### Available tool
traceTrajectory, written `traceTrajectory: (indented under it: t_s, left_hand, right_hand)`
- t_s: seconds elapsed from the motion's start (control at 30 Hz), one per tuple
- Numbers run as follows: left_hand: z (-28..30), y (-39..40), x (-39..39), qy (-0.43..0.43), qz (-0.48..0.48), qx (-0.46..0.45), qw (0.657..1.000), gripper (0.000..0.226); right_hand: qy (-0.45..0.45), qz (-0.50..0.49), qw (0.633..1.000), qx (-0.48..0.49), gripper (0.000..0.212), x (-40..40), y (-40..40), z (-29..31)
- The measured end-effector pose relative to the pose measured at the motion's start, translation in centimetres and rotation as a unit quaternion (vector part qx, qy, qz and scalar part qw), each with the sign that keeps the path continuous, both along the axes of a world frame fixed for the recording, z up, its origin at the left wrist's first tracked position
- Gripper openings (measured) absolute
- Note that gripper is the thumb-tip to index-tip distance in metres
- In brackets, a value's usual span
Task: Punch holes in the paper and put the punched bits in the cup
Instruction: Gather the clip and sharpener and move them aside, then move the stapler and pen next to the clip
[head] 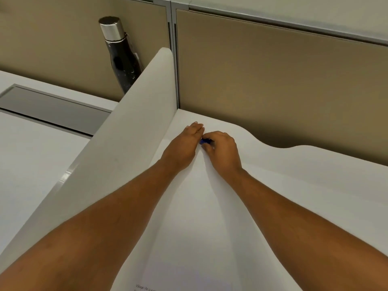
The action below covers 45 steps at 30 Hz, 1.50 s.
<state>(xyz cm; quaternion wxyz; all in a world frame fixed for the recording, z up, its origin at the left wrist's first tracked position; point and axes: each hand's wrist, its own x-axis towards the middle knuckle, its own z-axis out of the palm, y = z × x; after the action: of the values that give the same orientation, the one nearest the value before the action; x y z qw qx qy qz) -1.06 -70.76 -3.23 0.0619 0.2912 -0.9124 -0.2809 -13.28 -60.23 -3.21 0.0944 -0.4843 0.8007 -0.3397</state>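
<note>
Because the sheet of paper [201, 217] runs from the near edge of the white desk [315, 185] away toward the back, with a line of small print at its nearest margin, both bare forearms stretch out over it so the work can be done at its far end. There the left hand [184, 143] lies with its fingers straight and flat, apparently pressing the paper down to keep it from sliding. Just beside it the right hand [222, 150] is curled over a small blue object [206, 141], probably the hole punch, though too little of it shows to be sure; the grip suggests a squeeze at the paper's edge. No cup is in view. Left of the hands a white divider panel [126, 133] rises, and behind it a dark bottle with a steel cap [119, 55] stands against the tan partition wall [273, 80]
</note>
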Motion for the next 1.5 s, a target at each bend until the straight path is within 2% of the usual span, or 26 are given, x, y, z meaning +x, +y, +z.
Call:
traceTrajectory:
  t_s: [0.07, 0.17, 0.3, 0.37, 0.53, 0.63, 0.77, 0.9, 1.17, 1.5]
  left_hand:
    - [-0.7, -0.3, 0.3, -0.005, -0.003, 0.007, 1.000, 0.059]
    - [-1.1, -0.3, 0.9, -0.020, -0.030, -0.034, 0.999, 0.054]
    - [0.3, 0.6, 1.5, 0.023, -0.039, -0.035, 0.998, 0.055]
    - [1.0, 1.5, 2.2, 0.037, -0.024, -0.043, 0.998, 0.058]
    - [2.3, 7.3, 5.1, 0.071, -0.041, -0.098, 0.992, 0.058]
    - [2.5, 13.5, 7.0, 0.056, -0.056, -0.119, 0.990, 0.067]
    - [2.5, 21.9, 8.9, 0.023, -0.049, -0.118, 0.992, 0.076]
    - [3.4, 29.4, 9.7, 0.009, -0.055, -0.122, 0.991, 0.078]
    - [3.8, 44.0, 8.3, 0.013, -0.099, -0.103, 0.990, 0.081]
    - [2.2, 56.2, 5.4, 0.014, -0.158, -0.133, 0.978, 0.082]
  right_hand:
    - [-0.021, -0.017, 1.000, -0.005, 0.022, 0.4, -0.1, -0.3]
    - [-0.089, -0.056, 0.994, -0.018, 0.029, 1.0, -0.1, -0.4]
    - [-0.156, -0.056, 0.986, 0.004, 0.052, 1.2, 0.6, 0.9]
    - [-0.164, -0.061, 0.984, 0.012, 0.057, 1.2, 1.8, 1.7]
    - [-0.100, -0.059, 0.993, 0.024, 0.049, 3.0, 9.8, 3.3]
    - [-0.040, -0.044, 0.998, 0.033, 0.049, 4.9, 17.0, 2.9]
    - [0.092, -0.041, 0.993, 0.065, 0.052, 6.9, 27.0, 2.2]
    - [0.151, -0.041, 0.984, 0.087, 0.055, 7.7, 36.1, 2.6]
    - [0.191, -0.109, 0.967, 0.132, 0.064, 8.3, 50.5, 3.3]
    - [0.169, -0.174, 0.954, 0.177, 0.066, 7.4, 63.6, 2.2]
